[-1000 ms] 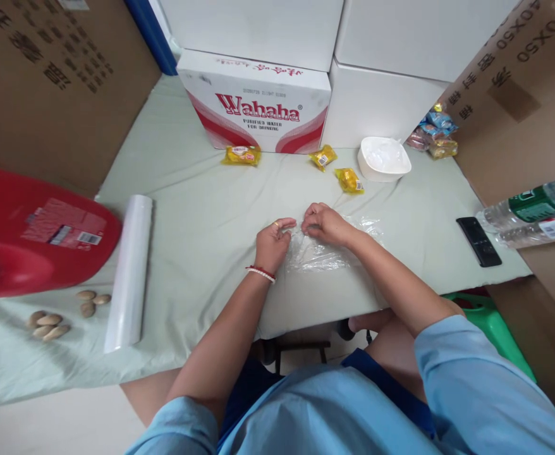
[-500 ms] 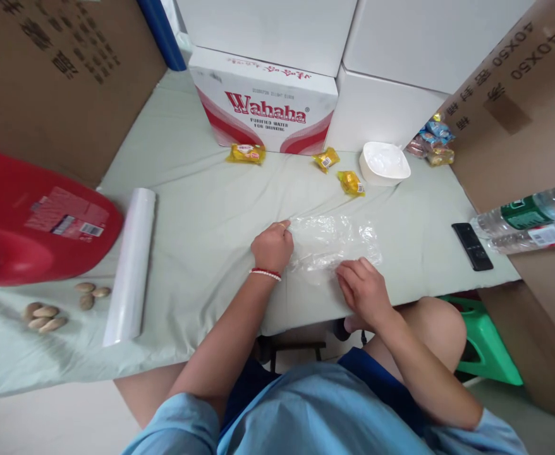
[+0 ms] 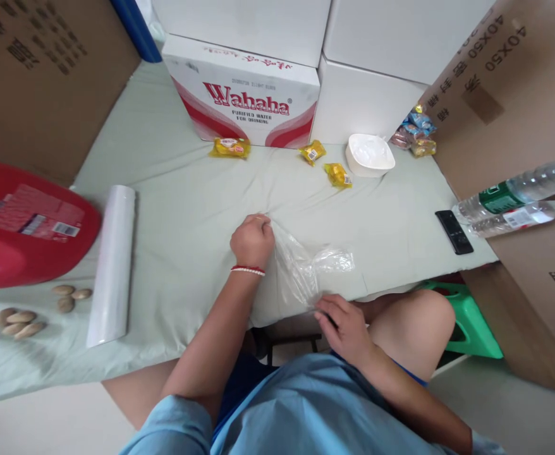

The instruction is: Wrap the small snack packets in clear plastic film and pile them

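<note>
A clear plastic bag [image 3: 301, 272] is stretched between my two hands over the front of the cloth-covered table. My left hand [image 3: 253, 240], with a red and white bracelet at the wrist, is closed on the bag's upper left corner. Lower down, at the table's front edge, my right hand [image 3: 341, 322] pinches the bag's lower edge between thumb and fingers. The bag's middle is pulled into creases, and its right end lies bunched on the cloth.
Yellow-wrapped snacks [image 3: 230, 148] and a white bowl [image 3: 370, 155] stand before a Wahaha carton [image 3: 244, 95]. At left are a plastic roll [image 3: 112, 265], a red jug [image 3: 31, 221] and several brown oval nuts or stones [image 3: 21, 322]. A black phone [image 3: 454, 232] and bottles [image 3: 519, 196] lie at right.
My right hand has drawn the bag's lower edge down towards me and slightly left. The bag has gone from lying flat to stretched and creased. The view has shifted a little right.
</note>
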`<control>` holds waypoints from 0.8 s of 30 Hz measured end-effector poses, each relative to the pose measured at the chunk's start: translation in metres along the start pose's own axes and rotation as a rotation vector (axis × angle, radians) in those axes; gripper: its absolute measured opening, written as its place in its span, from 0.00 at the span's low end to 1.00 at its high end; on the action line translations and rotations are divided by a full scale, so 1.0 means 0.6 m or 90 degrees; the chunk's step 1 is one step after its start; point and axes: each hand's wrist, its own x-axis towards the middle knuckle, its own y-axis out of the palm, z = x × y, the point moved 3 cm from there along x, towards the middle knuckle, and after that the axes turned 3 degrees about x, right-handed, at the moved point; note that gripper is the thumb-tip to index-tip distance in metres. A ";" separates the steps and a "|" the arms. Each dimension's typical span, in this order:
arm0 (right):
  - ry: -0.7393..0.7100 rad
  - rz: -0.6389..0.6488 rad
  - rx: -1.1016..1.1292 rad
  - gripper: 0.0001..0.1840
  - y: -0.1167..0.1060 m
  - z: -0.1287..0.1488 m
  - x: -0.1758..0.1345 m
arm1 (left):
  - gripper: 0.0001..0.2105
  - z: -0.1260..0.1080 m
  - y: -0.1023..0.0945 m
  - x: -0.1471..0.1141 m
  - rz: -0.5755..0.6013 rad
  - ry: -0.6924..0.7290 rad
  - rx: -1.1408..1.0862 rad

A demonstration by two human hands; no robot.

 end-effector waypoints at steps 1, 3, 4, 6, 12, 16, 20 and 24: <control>0.039 -0.038 0.026 0.08 -0.014 -0.006 0.008 | 0.06 -0.009 -0.011 -0.003 -0.014 0.015 -0.003; 0.128 -0.099 0.032 0.14 -0.046 -0.026 0.029 | 0.06 -0.034 -0.035 -0.009 -0.048 0.062 0.009; 0.169 -0.101 0.021 0.19 -0.059 -0.038 0.042 | 0.07 -0.050 -0.045 -0.011 -0.053 0.097 0.025; 0.229 -0.040 0.003 0.24 -0.072 -0.060 0.072 | 0.11 -0.086 -0.053 -0.013 -0.003 0.201 0.074; 0.289 0.066 -0.025 0.22 -0.034 -0.092 0.154 | 0.22 -0.144 0.015 -0.024 0.442 0.482 0.202; 0.315 0.015 0.136 0.15 -0.016 -0.127 0.187 | 0.17 -0.115 0.029 -0.004 0.378 0.309 0.201; 0.365 -0.041 0.329 0.19 -0.030 -0.173 0.198 | 0.17 -0.069 -0.009 0.020 0.224 0.129 0.126; 0.454 -0.059 0.461 0.23 -0.046 -0.209 0.209 | 0.17 -0.027 -0.044 0.035 0.145 0.030 0.114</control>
